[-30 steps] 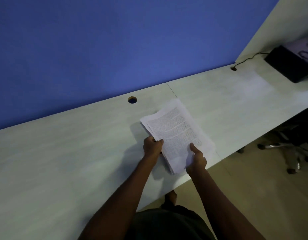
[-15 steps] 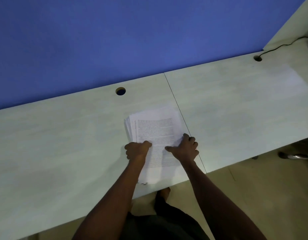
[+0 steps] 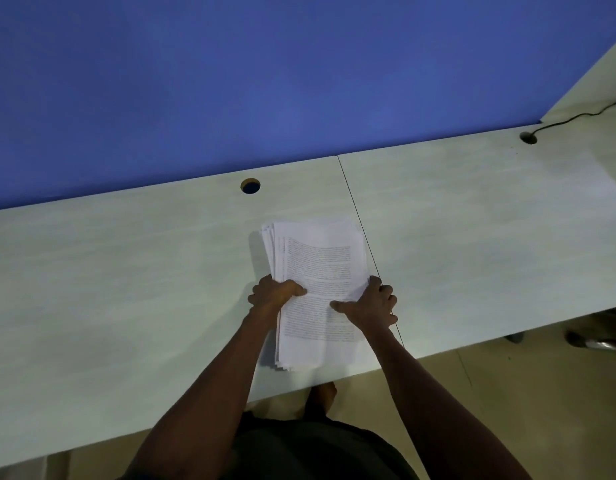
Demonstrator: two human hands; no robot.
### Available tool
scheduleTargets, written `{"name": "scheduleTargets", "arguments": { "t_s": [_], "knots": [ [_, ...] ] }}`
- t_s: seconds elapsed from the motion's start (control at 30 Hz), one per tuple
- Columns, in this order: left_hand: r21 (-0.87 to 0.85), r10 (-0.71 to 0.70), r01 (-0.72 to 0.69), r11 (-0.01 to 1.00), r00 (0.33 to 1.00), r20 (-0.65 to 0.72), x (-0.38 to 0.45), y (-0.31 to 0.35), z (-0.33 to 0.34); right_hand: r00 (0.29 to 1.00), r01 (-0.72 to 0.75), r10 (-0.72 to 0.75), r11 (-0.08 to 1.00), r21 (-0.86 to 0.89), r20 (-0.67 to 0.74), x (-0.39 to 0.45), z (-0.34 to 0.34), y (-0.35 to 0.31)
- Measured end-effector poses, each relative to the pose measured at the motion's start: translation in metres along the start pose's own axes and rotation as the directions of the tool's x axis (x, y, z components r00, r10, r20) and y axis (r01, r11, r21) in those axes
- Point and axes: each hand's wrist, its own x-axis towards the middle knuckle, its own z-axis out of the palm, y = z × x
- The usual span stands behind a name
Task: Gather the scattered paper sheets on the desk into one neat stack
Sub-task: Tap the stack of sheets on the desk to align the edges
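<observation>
One stack of sheets [image 3: 320, 292] lies on the counter [image 3: 126, 271]; left hand [image 3: 275, 294] and right hand [image 3: 370, 304] each keep a grip clamped on its sides; left edges fanned, squaring left.

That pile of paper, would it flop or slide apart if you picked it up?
Probably floppy: the pile of paper already bows between the left hand and right hand. Its left edges are fanned out, so sheets would likely slip apart unless squeezed.
</observation>
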Motion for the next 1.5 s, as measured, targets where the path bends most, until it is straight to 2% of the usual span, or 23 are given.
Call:
{"name": "scheduleTargets", "arguments": {
  "t_s": [0.07,0.27,0.33,0.4,0.43,0.5,0.57,0.6,0.67,0.77,0.9,0.97,1.07,1.13,1.2,1.27,1.33,1.43,1.5],
  "knots": [
    [-0.051,0.048,-0.046,0.998,0.998,0.048,0.018,-0.008,0.0,1.0,-0.018,0.018,0.999,0.028,0.009,0.0,0.0,-0.001],
    [-0.103,0.151,-0.132,0.986,0.968,0.201,-0.028,0.024,-0.024,0.996,-0.063,0.054,0.986,0.153,0.065,-0.004,-0.006,-0.001],
    [-0.119,0.222,-0.197,0.973,0.937,0.27,-0.035,0.032,-0.049,0.995,0.003,-0.035,0.95,0.311,0.097,-0.007,-0.014,-0.006],
    [-0.125,0.305,-0.279,0.952,0.883,0.357,-0.043,0.043,-0.082,0.957,0.054,-0.208,0.81,0.584,0.201,-0.015,-0.022,-0.021],
    [-0.125,0.34,-0.317,0.94,0.861,0.379,-0.047,0.048,-0.097,0.915,0.056,-0.308,0.738,0.673,0.261,-0.022,-0.026,-0.031],
    [-0.091,0.417,-0.408,0.908,0.862,0.289,-0.058,0.061,-0.132,0.894,0.112,-0.395,0.657,0.746,0.214,-0.041,-0.022,-0.066],
    [-0.003,0.467,-0.467,0.884,0.884,0.028,-0.07,0.073,-0.16,0.935,0.234,-0.356,0.615,0.753,0.0,-0.063,-0.005,-0.109],
    [0.014,0.479,-0.481,0.877,0.871,-0.105,-0.075,0.076,-0.172,0.936,0.304,-0.334,0.6,0.74,-0.114,-0.074,0.007,-0.132],
    [-0.029,0.52,-0.543,0.839,0.817,-0.247,-0.08,0.079,-0.195,0.908,0.414,-0.316,0.575,0.706,-0.276,-0.098,0.03,-0.169],
    [-0.075,0.55,-0.591,0.803,0.784,-0.287,-0.08,0.074,-0.243,0.854,0.516,-0.371,0.521,0.68,-0.364,-0.129,0.062,-0.201],
    [-0.091,0.515,-0.546,0.833,0.825,-0.235,-0.076,0.043,-0.297,0.839,0.532,-0.441,0.539,0.653,-0.319,-0.147,0.098,-0.2],
    [-0.096,0.532,-0.562,0.821,0.816,-0.225,-0.076,0.031,-0.313,0.83,0.544,-0.464,0.553,0.631,-0.308,-0.152,0.11,-0.2],
    [-0.152,0.591,-0.632,0.76,0.769,-0.245,-0.08,0.028,-0.324,0.839,0.535,-0.44,0.557,0.635,-0.321,-0.163,0.117,-0.206],
    [-0.186,0.619,-0.689,0.7,0.716,-0.323,-0.086,0.033,-0.322,0.828,0.553,-0.433,0.529,0.644,-0.355,-0.172,0.115,-0.211],
    [-0.194,0.64,-0.76,0.62,0.633,-0.435,-0.093,0.038,-0.314,0.808,0.583,-0.422,0.467,0.665,-0.411,-0.181,0.112,-0.218],
    [-0.179,0.683,-0.826,0.534,0.546,-0.485,-0.096,0.036,-0.302,0.798,0.594,-0.407,0.411,0.692,-0.444,-0.193,0.114,-0.229],
    [-0.163,0.7,-0.853,0.496,0.503,-0.507,-0.099,0.031,-0.29,0.798,0.593,-0.399,0.393,0.703,-0.451,-0.204,0.121,-0.238],
    [-0.187,0.57,-0.861,0.472,0.46,-0.68,-0.102,0.033,-0.283,0.759,0.65,-0.345,0.336,0.682,-0.553,-0.204,0.121,-0.238],
    [-0.186,0.54,-0.868,0.46,0.44,-0.718,-0.102,0.039,-0.282,0.716,0.699,-0.32,0.314,0.643,-0.621,-0.198,0.115,-0.241]
  ]
}}
